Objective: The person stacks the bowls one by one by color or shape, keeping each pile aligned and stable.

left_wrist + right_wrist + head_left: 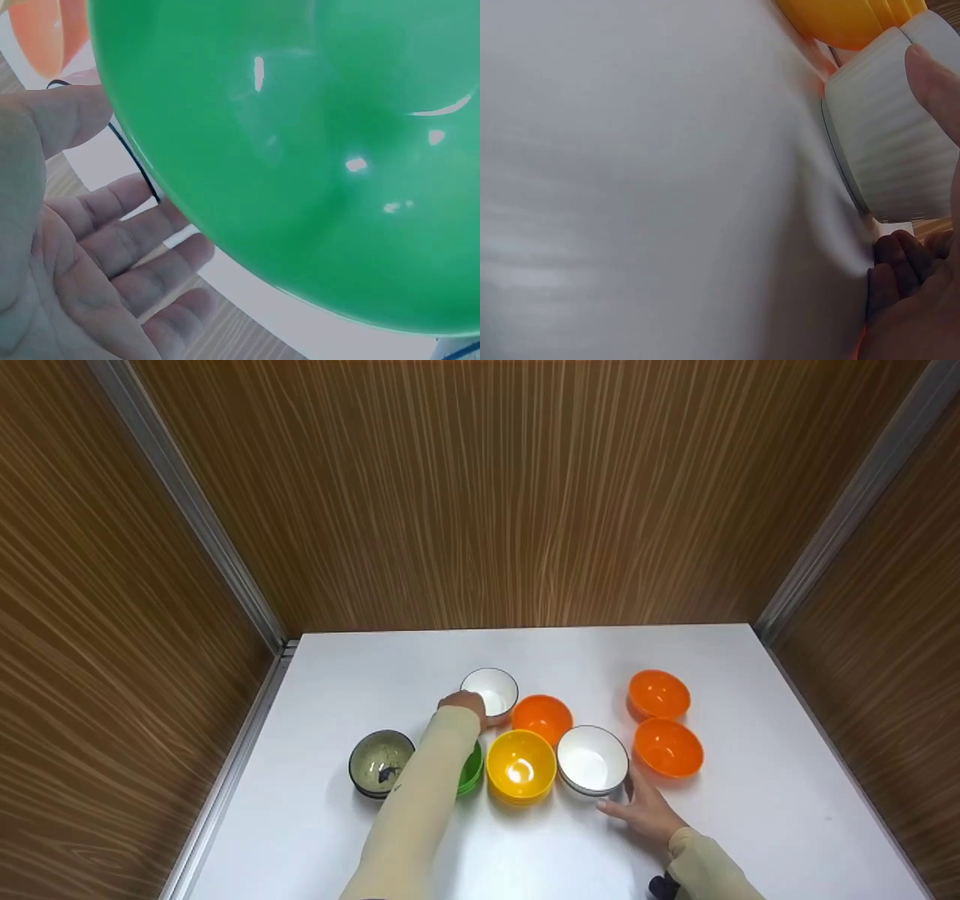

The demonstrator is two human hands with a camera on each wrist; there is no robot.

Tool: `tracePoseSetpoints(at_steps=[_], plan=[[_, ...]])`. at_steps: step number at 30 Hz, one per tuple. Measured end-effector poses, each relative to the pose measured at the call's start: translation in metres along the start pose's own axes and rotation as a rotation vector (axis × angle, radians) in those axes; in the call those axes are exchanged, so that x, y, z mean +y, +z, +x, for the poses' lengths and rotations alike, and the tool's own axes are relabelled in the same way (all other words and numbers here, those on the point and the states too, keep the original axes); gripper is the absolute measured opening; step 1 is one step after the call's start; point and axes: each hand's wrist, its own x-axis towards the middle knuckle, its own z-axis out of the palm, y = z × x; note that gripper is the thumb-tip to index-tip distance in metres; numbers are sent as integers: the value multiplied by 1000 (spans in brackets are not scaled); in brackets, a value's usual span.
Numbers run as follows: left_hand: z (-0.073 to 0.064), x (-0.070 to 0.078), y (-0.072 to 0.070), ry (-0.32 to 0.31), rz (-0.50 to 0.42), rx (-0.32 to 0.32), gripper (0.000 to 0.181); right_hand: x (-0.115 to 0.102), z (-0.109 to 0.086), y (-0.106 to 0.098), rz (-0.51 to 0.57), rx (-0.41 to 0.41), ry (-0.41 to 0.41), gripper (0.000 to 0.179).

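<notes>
At the back, my left hand is at the near left side of a white, dark-rimmed bowl. In the left wrist view its thumb and fingers are spread apart beside the dark rim, partly behind a large green bowl. My right hand is beside the near right side of a white bowl stack, thumb and fingers apart. The right wrist view has the thumb overlapping the white bowl wall, with the other fingers low near the table.
Yellow bowls stand between the green and white stacks, with an orange bowl behind. Dark-rimmed grey-green bowls are at left. Two more orange bowls stand at right. Wood-grain panels enclose the white table.
</notes>
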Motion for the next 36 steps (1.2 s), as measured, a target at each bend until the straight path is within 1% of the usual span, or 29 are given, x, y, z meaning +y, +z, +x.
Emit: tracePoseSetpoints(at_steps=[3, 6, 10, 13, 15, 17, 19, 21, 23, 25, 28, 32, 36], plan=[[0, -2, -1, -10, 29, 9, 100, 1, 1, 1, -6, 4, -8, 114], [5, -5, 2, -38, 80, 7, 100, 1, 2, 3, -14, 8, 13, 115], [12, -8, 4, -72, 109, -22, 91, 1, 2, 4, -12, 11, 10, 115], [19, -9, 6, -44, 175, -25, 84, 1, 1, 3, -4, 16, 2, 115], [26, -10, 9, -26, 227, -14, 83, 0, 0, 2, -1, 14, 0, 115], [31, -10, 11, -7, 265, 21, 84, -1, -1, 2, 2, 16, -14, 115], [33, -9, 14, 0, 268, 50, 90, -3, -2, 2, 10, 21, -28, 115], [31, -6, 15, 15, 268, 71, 100, -3, -2, 3, 22, 34, -48, 115], [30, -5, 18, 44, 273, 79, 107, -4, -1, 4, 27, 53, -62, 116], [31, -4, 22, 74, 292, 75, 108, -4, 0, 5, 30, 70, -75, 117], [34, -4, 27, 84, 280, 72, 106, -6, 1, 7, 5, 93, -94, 118], [37, -5, 28, 38, 237, 57, 111, -8, 2, 9, -15, 116, -93, 119], [38, -7, 28, -4, 219, 33, 112, -10, 1, 9, 7, 113, -65, 123]])
